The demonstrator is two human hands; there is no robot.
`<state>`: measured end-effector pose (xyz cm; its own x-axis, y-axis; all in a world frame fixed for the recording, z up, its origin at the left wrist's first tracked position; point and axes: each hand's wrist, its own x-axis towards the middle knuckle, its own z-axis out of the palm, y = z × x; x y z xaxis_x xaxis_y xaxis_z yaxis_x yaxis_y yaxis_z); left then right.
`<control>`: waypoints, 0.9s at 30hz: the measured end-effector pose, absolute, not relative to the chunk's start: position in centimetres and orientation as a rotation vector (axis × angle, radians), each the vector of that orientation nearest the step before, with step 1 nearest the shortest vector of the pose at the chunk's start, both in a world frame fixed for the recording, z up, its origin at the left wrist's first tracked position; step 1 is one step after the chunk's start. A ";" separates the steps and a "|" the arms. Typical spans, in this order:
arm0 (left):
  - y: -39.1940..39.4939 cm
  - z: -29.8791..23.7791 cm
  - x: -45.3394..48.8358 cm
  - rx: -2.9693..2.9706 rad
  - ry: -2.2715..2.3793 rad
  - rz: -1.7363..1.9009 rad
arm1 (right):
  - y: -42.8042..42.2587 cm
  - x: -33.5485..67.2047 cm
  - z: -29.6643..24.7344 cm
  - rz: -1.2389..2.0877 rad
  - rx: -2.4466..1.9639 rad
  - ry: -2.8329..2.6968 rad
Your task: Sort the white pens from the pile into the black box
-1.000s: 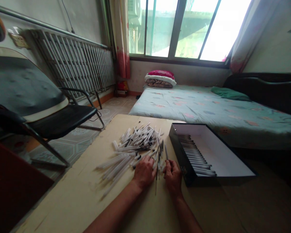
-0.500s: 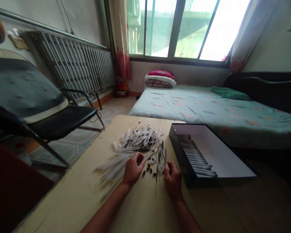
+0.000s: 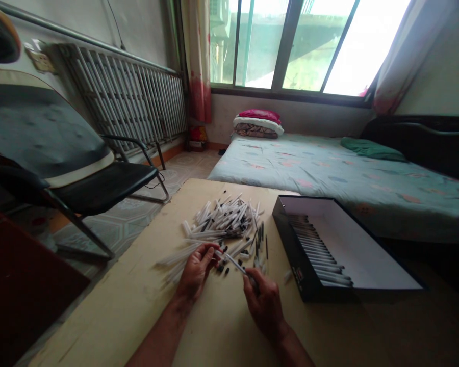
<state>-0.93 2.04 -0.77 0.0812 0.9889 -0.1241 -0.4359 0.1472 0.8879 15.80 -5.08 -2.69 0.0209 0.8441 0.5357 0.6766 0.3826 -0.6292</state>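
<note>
Across a pale worktop [image 3: 115, 295], beside a heap of white pens [image 3: 225, 219], the left hand [image 3: 197, 270] and right hand [image 3: 263, 306] steady one pen [image 3: 233, 263] at both ends between closed fingers [image 3: 210, 250].

Glossy, clear plastic pen barrels [image 3: 225, 219] lie on a matt, scuffed tan board tabletop [image 3: 118, 290]; the cardboard box [image 3: 296, 270] looks smooth and matt.
</note>
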 end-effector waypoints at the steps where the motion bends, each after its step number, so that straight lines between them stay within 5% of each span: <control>1: 2.1 -0.8 -0.9 0.794 0.904 1.266 | -5.1 15.8 -2.6 0.228 -1.353 -1.719; 20: 1.0 -1.3 1.1 0.927 0.831 1.236 | -4.9 14.8 -3.6 0.092 -1.421 -1.884; 27: 0.9 -1.3 1.5 0.960 0.822 1.248 | -5.4 14.1 -2.8 0.389 -1.399 -1.695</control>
